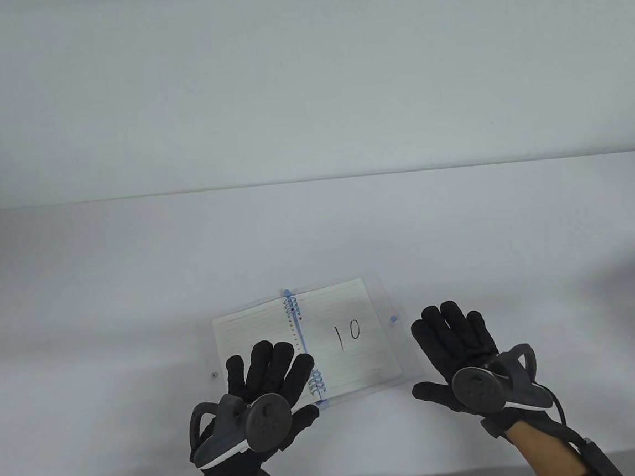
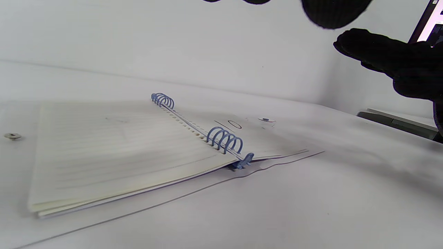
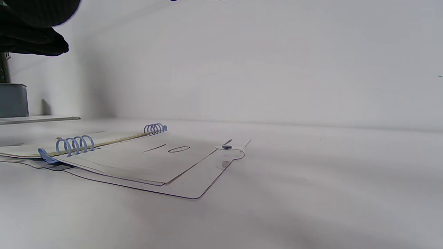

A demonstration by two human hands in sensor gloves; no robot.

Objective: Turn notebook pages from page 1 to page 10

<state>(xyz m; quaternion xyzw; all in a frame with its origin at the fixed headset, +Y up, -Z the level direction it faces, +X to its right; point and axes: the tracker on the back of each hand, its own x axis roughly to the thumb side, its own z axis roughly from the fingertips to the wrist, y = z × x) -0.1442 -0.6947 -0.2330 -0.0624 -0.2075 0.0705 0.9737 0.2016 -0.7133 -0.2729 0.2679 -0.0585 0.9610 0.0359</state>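
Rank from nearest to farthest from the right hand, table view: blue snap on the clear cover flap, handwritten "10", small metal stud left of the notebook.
From the right hand:
1. Blue snap on the clear cover flap, just left of its fingertips.
2. Handwritten "10", mid right page.
3. Small metal stud, far side, left of the notebook, beyond the left hand.

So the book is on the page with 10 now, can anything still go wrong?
Maybe a little. The left hand is over the turned pages beside the blue rings; pulling away could snag one and flip it back over page 10. The right hand is close to the clear cover's edge and could nudge the notebook.
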